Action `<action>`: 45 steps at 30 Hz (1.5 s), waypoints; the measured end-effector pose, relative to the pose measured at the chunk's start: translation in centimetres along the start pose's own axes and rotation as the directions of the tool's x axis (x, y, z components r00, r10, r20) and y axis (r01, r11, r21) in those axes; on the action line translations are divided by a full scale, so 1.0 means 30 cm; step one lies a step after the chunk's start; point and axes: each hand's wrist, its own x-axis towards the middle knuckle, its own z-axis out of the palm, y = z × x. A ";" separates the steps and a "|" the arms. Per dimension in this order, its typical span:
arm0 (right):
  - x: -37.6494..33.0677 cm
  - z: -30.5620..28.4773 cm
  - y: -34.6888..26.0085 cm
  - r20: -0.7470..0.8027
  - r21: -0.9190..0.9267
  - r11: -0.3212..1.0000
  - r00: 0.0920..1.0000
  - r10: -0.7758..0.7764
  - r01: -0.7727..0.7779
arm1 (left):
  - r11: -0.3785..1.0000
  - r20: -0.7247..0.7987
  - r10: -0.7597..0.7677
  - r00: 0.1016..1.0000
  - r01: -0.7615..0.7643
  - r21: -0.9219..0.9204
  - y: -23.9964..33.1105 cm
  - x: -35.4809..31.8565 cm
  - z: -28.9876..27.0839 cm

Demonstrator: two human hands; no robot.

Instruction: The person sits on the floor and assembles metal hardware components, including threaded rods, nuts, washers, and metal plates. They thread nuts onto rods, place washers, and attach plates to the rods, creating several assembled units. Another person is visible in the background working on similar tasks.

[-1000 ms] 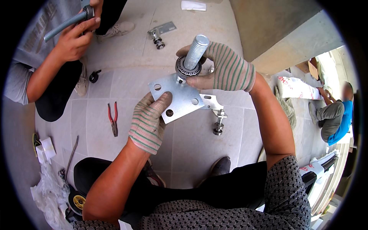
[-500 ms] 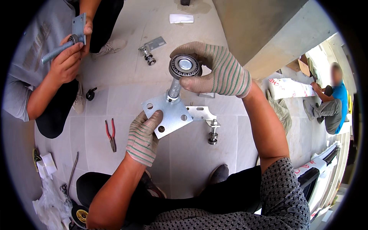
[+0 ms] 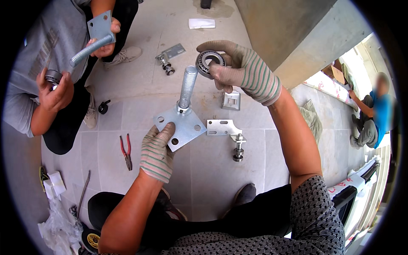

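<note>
My left hand, in a striped work glove, grips a corner of a square steel plate with holes at its corners. A threaded rod rises from the middle of that plate, its top end bare. My gloved right hand pinches a roller bearing between thumb and fingers. The bearing is just right of the rod's tip, its open bore showing. Below lies a slotted steel bracket with a bolt and rollers. A small square metal piece rests on the tiles under my right hand.
At left a co-worker holds a similar plate with threaded rod and a bearing. Red-handled pliers, another roller bracket, a black ring-shaped part and plastic wrap lie around. Another person crouches far right.
The bearing has come off the rod's top, moving up and right in my right hand. My left hand still holds the plate. The co-worker's bearing is also off its rod.
</note>
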 end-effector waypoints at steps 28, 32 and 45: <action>0.044 0.084 0.051 0.058 -0.808 0.448 0.808 -0.587 0.384 | 0.999 0.002 -0.033 0.999 0.033 0.028 0.022 -0.016 -0.007; 0.049 0.084 0.039 0.124 -0.770 0.434 0.777 -0.617 0.468 | 0.999 0.007 -0.032 0.999 0.032 0.018 0.022 -0.021 -0.005; 0.043 0.080 0.079 0.195 -0.731 0.397 0.728 -0.657 0.555 | 1.000 0.005 -0.007 1.000 0.007 -0.015 0.032 -0.024 0.010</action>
